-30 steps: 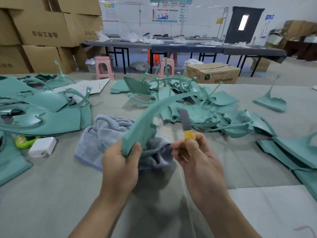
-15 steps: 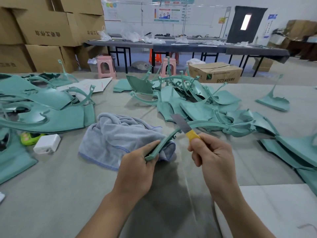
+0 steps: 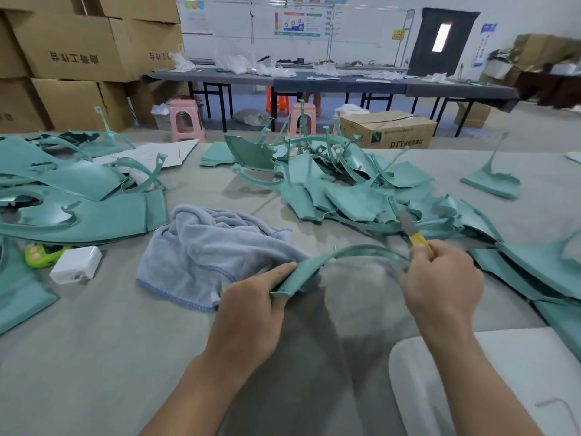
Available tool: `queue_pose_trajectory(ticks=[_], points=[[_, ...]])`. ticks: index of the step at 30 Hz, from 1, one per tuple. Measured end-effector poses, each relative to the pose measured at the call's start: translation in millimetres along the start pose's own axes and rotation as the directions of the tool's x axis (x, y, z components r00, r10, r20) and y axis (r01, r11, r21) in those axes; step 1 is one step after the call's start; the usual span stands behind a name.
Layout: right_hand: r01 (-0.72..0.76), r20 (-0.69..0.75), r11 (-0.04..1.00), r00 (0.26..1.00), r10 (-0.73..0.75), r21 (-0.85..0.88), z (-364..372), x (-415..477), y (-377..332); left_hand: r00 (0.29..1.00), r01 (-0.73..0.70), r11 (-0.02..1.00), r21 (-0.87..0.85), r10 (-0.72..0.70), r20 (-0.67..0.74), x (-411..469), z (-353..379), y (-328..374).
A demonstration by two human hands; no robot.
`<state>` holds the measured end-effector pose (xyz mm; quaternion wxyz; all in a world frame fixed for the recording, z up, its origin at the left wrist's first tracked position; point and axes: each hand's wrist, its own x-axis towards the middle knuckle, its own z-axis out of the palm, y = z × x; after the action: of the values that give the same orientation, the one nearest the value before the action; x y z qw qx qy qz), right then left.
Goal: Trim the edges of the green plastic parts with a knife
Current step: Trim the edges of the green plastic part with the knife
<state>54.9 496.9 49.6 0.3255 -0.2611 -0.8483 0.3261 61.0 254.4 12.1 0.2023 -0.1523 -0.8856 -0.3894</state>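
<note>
The left hand (image 3: 251, 313) pinches the wide end of a curved green plastic strip (image 3: 345, 251), held above the worktop (image 3: 94, 357) near centre. Right hand (image 3: 443, 287) grips the yellow-handled knife (image 3: 413, 232); steady that grip, shave away from fingers.

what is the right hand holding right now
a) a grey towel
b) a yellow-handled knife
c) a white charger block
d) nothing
b: the right hand grips a yellow-handled knife with its blade pointing away, while the left hand holds the curved green part.
</note>
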Motion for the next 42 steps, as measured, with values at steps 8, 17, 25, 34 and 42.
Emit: queue_pose_trajectory(ticks=[8, 17, 25, 34, 42], points=[[0.338, 0.371, 0.868, 0.802, -0.468, 0.364, 14.7, -53.5, -29.2, 0.999, -0.001, 0.998, 0.070, -0.002, 0.036, 2.1, 3.4, -1.2], [-0.117, 0.145, 0.990, 0.981, 0.127, -0.076, 13.3, -6.1, 12.7, 0.997, -0.001, 0.999, 0.047, 0.005, -0.071, 3.9, 5.3, 2.8], [0.248, 0.289, 0.865, 0.872, -0.396, 0.437, 8.2, -59.5, -35.0, 0.994, 0.010, 1.000, 0.014, -0.009, -0.107, 7.6, -2.5, 2.1], [-0.170, 0.074, 0.983, 0.984, 0.164, 0.076, 6.9, -3.6, 5.7, 0.976, 0.143, 0.989, 0.043, -0.134, -0.173, 12.2, -4.1, -3.9], [0.318, 0.215, 0.880, 0.888, -0.407, 0.353, 19.6, -49.5, -33.3, 0.980, 0.130, 0.991, 0.021, -0.125, -0.154, 12.8, -5.5, -0.2]])
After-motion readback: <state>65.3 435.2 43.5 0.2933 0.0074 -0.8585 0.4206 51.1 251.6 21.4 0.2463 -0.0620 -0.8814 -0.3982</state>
